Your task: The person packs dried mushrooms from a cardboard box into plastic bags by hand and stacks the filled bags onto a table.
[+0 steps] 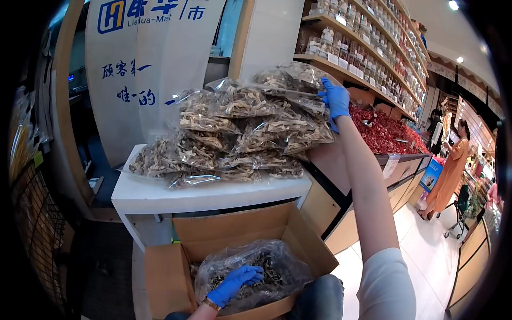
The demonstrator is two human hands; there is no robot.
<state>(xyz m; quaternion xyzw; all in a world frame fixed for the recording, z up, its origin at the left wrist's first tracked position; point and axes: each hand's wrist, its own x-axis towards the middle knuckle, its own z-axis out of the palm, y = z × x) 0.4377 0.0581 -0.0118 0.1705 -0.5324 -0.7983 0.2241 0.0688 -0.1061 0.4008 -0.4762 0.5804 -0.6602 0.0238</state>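
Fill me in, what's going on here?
Someone is handling packed goods. The blue-gloved right hand touches the upper right of a pile of clear bags on a white table; whether it grips one is unclear. The left hand, also gloved, is down in an open cardboard box, at a plastic bag with dark dried pieces inside.

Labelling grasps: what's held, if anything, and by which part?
Right hand touches upper bags at their right ends; grip can't be told. Left hand, in the box: nothing visibly held.
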